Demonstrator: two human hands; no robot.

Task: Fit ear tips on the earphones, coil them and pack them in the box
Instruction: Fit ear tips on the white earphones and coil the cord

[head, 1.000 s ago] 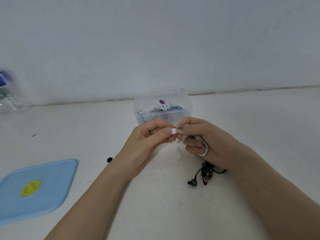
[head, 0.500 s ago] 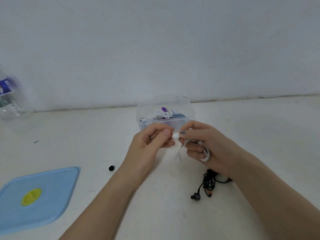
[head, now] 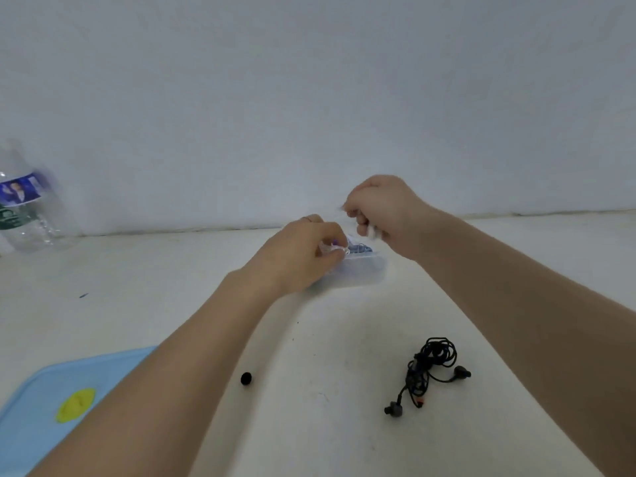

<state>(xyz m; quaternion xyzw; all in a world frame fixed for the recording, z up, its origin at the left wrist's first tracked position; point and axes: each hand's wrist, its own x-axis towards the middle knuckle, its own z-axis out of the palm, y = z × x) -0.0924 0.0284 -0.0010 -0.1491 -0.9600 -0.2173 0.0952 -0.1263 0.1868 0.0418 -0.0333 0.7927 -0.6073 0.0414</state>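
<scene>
Left hand [head: 303, 256] fingers curl inside the clear box [head: 361, 273]; right hand [head: 382, 211] pinches white earphones [head: 371, 232] above it.

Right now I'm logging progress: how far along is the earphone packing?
Done: several coiled sets lie in the clear box. In hand: both hands are over it, the right hand holding something white. Left: the black earphones, a loose black ear tip and the blue lid.
</scene>
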